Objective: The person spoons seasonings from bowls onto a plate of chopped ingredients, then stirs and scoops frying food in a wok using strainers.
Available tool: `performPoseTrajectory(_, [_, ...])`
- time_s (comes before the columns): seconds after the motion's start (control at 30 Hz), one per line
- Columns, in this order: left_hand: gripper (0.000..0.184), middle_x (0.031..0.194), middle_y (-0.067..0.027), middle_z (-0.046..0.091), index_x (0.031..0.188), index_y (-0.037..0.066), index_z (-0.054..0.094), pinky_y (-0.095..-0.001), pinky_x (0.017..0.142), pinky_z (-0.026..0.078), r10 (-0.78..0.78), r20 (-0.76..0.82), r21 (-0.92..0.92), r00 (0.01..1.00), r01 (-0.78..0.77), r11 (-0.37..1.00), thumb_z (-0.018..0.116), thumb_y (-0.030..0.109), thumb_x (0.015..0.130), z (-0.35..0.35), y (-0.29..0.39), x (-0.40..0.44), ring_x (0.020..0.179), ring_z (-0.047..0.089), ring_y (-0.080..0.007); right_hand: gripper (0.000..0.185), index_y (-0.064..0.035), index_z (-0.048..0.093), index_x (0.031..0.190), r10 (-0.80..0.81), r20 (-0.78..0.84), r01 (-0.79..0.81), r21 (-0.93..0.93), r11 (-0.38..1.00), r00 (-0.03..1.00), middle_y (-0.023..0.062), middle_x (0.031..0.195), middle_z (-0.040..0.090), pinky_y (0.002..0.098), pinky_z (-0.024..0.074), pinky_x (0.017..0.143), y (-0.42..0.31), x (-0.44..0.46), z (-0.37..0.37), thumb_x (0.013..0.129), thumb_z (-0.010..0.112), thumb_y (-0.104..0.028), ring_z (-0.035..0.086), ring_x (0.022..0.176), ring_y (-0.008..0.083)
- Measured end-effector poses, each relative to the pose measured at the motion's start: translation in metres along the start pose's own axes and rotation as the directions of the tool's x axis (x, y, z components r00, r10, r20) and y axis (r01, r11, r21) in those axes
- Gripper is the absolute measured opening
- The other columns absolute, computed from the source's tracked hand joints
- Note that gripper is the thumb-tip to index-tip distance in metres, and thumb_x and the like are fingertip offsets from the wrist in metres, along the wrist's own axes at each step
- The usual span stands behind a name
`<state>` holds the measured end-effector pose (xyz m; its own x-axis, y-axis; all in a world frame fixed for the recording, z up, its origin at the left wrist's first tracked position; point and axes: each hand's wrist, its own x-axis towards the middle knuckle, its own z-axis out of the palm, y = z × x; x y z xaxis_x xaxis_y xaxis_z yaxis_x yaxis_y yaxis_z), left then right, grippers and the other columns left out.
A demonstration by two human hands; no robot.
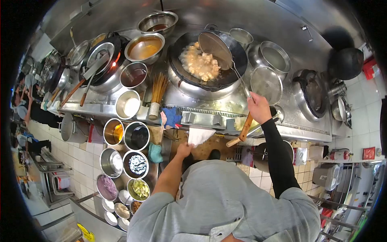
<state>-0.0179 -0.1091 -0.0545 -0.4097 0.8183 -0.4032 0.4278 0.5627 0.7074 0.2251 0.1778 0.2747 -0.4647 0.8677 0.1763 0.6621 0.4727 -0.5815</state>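
My right hand [259, 107] is closed round the handle of a large, round, long-handled skimmer [216, 49]; a wooden grip [244, 130] sticks out below the fist. The skimmer's head is tilted over the right side of a black wok [237, 60]. Pale, battered-looking pieces of food [203, 64] lie in bubbling oil in that wok. Down by the stove's front edge, my left hand [185, 149] grips a folded white cloth [200, 136]. A bundled bamboo brush [155, 109] stands upright left of the wok, near a blue cloth [172, 117].
Metal bowls of liquid [145, 47] stand left of the wok; a round mesh strainer [266, 84] lies right of it. Farther left, another wok [98, 60] shows a flame. Pots of ingredients [139, 189] line a side counter. A co-worker's arm [28, 107] shows far left.
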Motion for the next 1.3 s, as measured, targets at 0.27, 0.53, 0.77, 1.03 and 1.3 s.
performPoseTrajectory(0.27, [0.042, 0.083, -0.0165, 0.072, 0.099, 0.001, 0.072, -0.0376, 0.075, 0.052, -0.118, -0.233, -0.237, 0.965, 0.061, 0.97, 0.065, 0.041, 0.091, -0.045, 0.023, -0.076, 0.078, 0.069, -0.0234, 0.03, -0.0017, 0.064, 0.117, -0.012, -0.067, 0.011, -0.017, 1.0, 0.998, 0.0275, 0.089, 0.066, 0.0506, 0.0501, 0.075, -0.04, -0.007, 0.001, 0.092, 0.057, -0.018, 0.063, 0.087, 0.0462])
performPoseTrajectory(0.53, [0.029, 0.092, -0.0109, 0.07, 0.106, 0.0, 0.07, -0.0364, 0.072, 0.053, -0.208, 0.096, -0.492, 0.973, 0.228, 0.84, 0.06, 0.025, 0.095, -0.017, -0.012, -0.062, 0.083, 0.066, -0.0206, 0.03, -0.0024, 0.062, 0.119, -0.009, 0.043, 0.003, 0.124, 0.992, 0.999, 0.0278, 0.085, 0.065, 0.0515, 0.049, 0.072, -0.065, -0.042, 0.007, 0.093, 0.055, -0.015, 0.063, 0.082, 0.0461])
performPoseTrajectory(0.77, [0.035, 0.102, -0.0075, 0.07, 0.122, 0.004, 0.066, -0.036, 0.066, 0.052, -0.205, 0.563, -0.408, 0.8, 0.486, 0.773, 0.058, 0.023, 0.094, -0.011, -0.044, -0.045, 0.079, 0.064, -0.0205, 0.03, 0.0017, 0.064, 0.114, -0.033, -0.156, 0.032, -0.012, 0.999, 0.987, 0.0287, 0.089, 0.066, 0.0516, 0.0508, 0.077, 0.008, -0.014, 0.027, 0.091, 0.057, -0.016, 0.063, 0.084, 0.0471])
performPoseTrajectory(1.03, [0.043, 0.096, -0.0043, 0.069, 0.119, 0.004, 0.068, -0.0312, 0.079, 0.05, -0.241, 0.53, -0.429, 0.813, 0.502, 0.751, 0.062, 0.039, 0.093, -0.026, -0.001, -0.062, 0.086, 0.062, -0.0169, 0.037, 0.0034, 0.064, 0.121, 0.122, -0.155, -0.121, 0.013, 0.993, 0.98, 0.0294, 0.098, 0.067, 0.0476, 0.0512, 0.087, 0.039, 0.023, -0.013, 0.091, 0.057, -0.018, 0.065, 0.097, 0.0448])
performPoseTrajectory(1.3, [0.044, 0.109, -0.024, 0.069, 0.114, 0.0, 0.067, -0.0461, 0.094, 0.05, 0.041, -0.018, 0.196, 0.999, -0.036, 0.98, 0.065, 0.033, 0.086, 0.03, 0.014, -0.04, 0.104, 0.065, -0.0421, 0.031, 0.0036, 0.065, 0.116, 0.247, 0.032, -0.236, 0.438, 0.867, 0.968, 0.0161, 0.075, 0.066, 0.0362, 0.049, 0.063, 0.034, -0.003, 0.018, 0.091, 0.058, -0.014, 0.063, 0.066, 0.0252])
